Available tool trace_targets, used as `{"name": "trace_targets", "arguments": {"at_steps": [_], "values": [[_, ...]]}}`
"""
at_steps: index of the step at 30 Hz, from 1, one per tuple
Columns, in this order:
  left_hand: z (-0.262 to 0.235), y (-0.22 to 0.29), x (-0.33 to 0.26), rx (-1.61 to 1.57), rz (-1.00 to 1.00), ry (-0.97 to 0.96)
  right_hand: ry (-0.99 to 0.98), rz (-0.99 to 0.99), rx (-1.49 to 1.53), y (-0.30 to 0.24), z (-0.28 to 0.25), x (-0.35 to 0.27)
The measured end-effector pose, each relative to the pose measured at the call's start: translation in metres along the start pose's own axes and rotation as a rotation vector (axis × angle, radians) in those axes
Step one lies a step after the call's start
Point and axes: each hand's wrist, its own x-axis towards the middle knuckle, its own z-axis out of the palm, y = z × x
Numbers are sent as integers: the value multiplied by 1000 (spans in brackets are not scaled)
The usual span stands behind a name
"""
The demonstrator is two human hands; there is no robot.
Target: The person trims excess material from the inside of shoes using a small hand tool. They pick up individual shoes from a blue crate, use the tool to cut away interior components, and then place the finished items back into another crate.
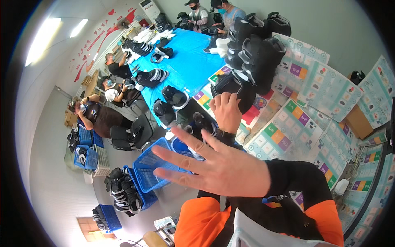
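Note:
My right hand reaches across the foreground from the right, fingers spread and pointing left, with nothing in it. Behind it my left hand, with a dark band at the wrist, has its fingers curled at the lower edge of a black cap. The left fingertips are partly hidden against the cap, and its forearm disappears behind my right hand. Just beyond rises a tall stack of black caps. Left of my left hand, more black caps with grey brims lie at the near end of the blue-covered table.
Printed sheets cover the surface at right. Blue baskets and a pile of black-and-grey pieces stand on the floor at left. A black chair is beside the table. Several people sit along it.

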Motion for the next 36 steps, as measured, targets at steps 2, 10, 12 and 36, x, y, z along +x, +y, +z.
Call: {"name": "trace_targets", "arguments": {"at_steps": [2, 10, 12, 36], "values": [[-13, -12, -4, 5, -33, -17, -15, -18, 171, -7, 8, -26], [-25, -13, -7, -22, -28, 37, -481, -235, 1293, 8, -18, -66], [-31, -14, -11, 3, -22, 49, 124, 23, 1209, 10, -16, -55], [-95, -10, -52, -502, -134, 58, -335, -7, 1500, 77, 37, 15]]}}
